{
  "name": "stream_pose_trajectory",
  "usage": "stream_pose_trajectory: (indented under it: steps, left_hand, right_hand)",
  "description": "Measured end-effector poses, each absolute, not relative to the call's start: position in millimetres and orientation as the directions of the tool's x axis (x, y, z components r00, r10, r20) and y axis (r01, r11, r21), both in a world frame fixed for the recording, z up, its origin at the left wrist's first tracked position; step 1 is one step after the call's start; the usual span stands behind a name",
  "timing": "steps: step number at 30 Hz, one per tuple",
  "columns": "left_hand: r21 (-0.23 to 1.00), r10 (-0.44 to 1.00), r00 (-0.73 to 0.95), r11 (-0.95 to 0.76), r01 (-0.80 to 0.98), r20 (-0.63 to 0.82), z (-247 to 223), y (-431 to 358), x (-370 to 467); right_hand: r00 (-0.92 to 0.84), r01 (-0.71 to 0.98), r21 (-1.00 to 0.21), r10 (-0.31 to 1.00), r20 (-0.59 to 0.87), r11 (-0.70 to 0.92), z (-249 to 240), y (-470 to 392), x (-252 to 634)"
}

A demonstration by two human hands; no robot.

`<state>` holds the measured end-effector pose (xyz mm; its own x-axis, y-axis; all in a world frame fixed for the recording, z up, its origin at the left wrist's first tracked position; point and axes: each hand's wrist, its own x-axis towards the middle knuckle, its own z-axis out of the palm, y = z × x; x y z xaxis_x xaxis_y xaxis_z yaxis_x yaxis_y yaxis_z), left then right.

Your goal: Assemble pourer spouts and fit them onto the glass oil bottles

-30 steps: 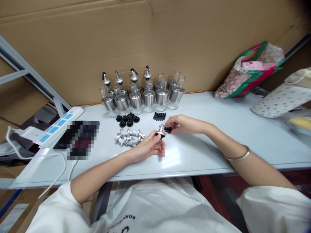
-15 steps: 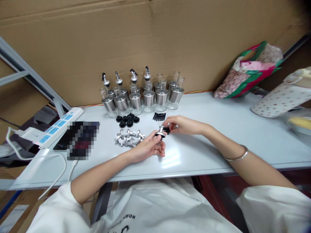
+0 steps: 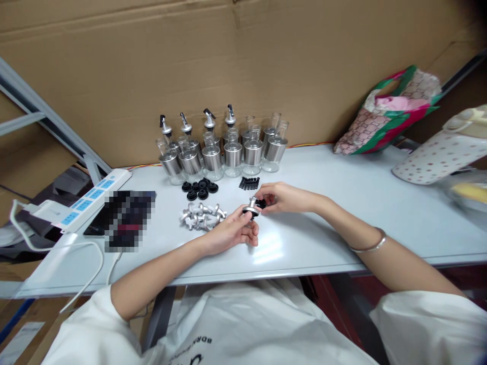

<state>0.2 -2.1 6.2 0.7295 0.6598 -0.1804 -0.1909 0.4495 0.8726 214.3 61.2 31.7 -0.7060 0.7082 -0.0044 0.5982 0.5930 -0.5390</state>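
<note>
The bench (image 3: pixel 319 243) is pale and shiny. Glass bottles with silver bands (image 3: pixel 212 158) stand in rows at the back. In front sit a bunch of round black bits (image 3: pixel 203 193), a pile of silver tops (image 3: pixel 207 221) and some thin black bits (image 3: pixel 249 183). On the left lie a white plug strip (image 3: pixel 95 194) and a blurry dark flat thing (image 3: pixel 125 223). A pink and green bag (image 3: pixel 361 136) and a spotty white cup (image 3: pixel 433 154) are on the right.
</note>
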Motion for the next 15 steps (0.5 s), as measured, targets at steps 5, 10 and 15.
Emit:
stream_pose_trajectory:
  steps: [5, 10, 15]
  left_hand:
    - [0.874, 0.661, 0.730, 0.445, -0.195, -0.174, 7.1, -2.1, 0.5]
    - [0.878, 0.660, 0.731, 0.440, -0.189, -0.174, 7.2, -2.2, 0.3]
    - [0.879, 0.658, 0.732, 0.441, -0.183, -0.177, 6.4, -1.9, 0.5]
  right_hand:
    - [-0.705, 0.580, -0.551, 0.709, 0.030, 0.600, 28.7, 61.3, 212.4]
    - [-0.722, 0.546, -0.577, 0.690, 0.043, 0.608, 28.1, 62.0, 212.9]
    - [-0.726, 0.545, -0.578, 0.687, 0.037, 0.607, 27.4, 63.6, 216.2]
